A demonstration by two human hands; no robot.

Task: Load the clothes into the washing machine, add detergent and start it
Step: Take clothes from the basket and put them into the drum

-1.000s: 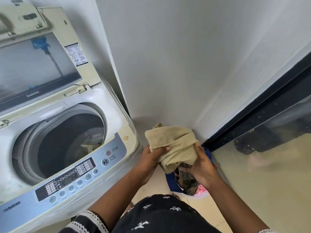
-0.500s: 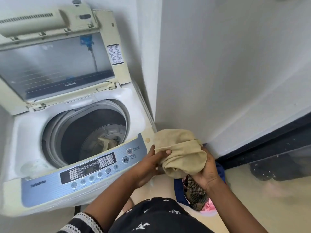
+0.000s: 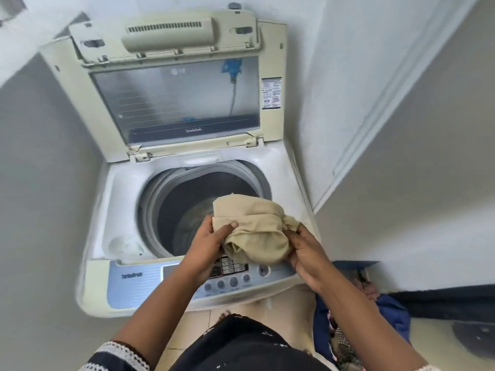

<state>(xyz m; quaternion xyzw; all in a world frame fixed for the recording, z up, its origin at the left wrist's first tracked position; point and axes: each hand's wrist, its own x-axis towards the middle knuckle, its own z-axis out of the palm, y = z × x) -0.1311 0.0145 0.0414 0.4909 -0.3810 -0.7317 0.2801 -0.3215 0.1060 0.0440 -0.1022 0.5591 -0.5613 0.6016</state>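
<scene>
Fingers of the left hand (image 3: pixel 207 243) curl around one side of a bunched tan cloth (image 3: pixel 254 231), thumb pressed on top, while the fingers of the right hand (image 3: pixel 305 250) grip its other side from below. Both hands hold the cloth above the front edge of the washing machine (image 3: pixel 112 210), partly over the round drum opening (image 3: pixel 187 207) and partly over the blue control panel (image 3: pixel 134 279); the lid (image 3: pixel 176 103) stands raised behind. More clothes (image 3: pixel 345 341) lie in a blue heap on the floor (image 3: pixel 195 322), at the person's right beside the washer.
</scene>
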